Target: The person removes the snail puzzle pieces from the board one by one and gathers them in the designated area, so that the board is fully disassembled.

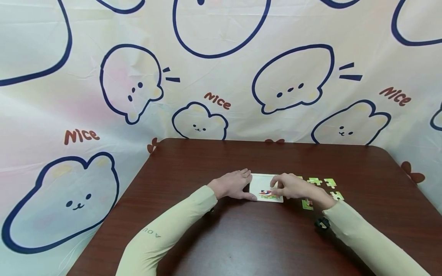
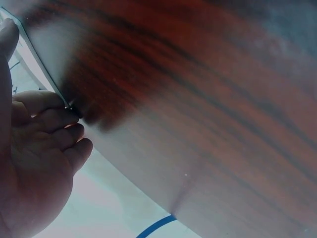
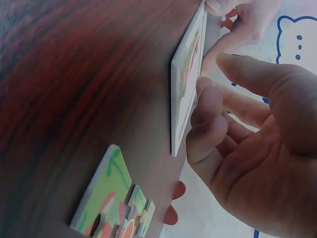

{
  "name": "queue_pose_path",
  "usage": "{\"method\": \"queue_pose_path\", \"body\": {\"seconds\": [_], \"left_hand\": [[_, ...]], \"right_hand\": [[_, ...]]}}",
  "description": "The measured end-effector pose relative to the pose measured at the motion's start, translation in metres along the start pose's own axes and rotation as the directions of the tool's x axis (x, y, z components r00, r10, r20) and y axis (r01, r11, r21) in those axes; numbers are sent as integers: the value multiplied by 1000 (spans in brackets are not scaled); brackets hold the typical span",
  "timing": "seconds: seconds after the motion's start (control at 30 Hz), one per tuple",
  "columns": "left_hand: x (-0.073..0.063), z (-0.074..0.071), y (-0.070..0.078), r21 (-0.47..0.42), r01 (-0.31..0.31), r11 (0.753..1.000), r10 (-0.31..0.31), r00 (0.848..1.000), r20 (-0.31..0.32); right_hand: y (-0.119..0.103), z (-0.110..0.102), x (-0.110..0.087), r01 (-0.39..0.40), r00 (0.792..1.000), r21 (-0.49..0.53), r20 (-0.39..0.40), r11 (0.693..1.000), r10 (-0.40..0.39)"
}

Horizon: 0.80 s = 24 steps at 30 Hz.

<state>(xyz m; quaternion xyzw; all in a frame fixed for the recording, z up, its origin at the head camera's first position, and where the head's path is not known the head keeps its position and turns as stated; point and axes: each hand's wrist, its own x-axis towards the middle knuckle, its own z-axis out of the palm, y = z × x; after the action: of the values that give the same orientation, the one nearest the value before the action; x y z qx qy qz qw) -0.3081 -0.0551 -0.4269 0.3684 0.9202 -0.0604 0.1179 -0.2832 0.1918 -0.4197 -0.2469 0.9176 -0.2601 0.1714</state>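
Note:
A white puzzle board [image 1: 259, 183] lies flat on the brown table, with a small patch of colourful picture at its near right part. My left hand [image 1: 235, 184] holds the board at its left end, thumb at the near corner and fingers at the far one. Over the board's right part is my right hand [image 1: 290, 185], fingers bent down and touching it. In the right wrist view, the thumb of the right hand [image 3: 257, 134] stands apart from the bent fingers, and nothing shows between them. What lies under those fingertips is hidden.
Several loose green puzzle pieces [image 1: 330, 183] lie right of the board, partly behind the right forearm. Some of these puzzle pieces [image 3: 111, 191] sit close together in the right wrist view. A cartoon-printed cloth [image 1: 241, 84] hangs behind the table [image 1: 207, 157].

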Motion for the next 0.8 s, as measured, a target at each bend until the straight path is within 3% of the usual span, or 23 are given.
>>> {"method": "queue_pose_path", "body": {"seconds": [0.4,0.8], "left_hand": [[0,1,0,11,-14,1000,15,1000,-18],[0,2,0,10,-10,1000,10,1000,-17]], "right_hand": [[-6,13,5,-13,1000,-35,-7,999,13],[-9,13,6,-38,999,25,-6,999,38]]}}
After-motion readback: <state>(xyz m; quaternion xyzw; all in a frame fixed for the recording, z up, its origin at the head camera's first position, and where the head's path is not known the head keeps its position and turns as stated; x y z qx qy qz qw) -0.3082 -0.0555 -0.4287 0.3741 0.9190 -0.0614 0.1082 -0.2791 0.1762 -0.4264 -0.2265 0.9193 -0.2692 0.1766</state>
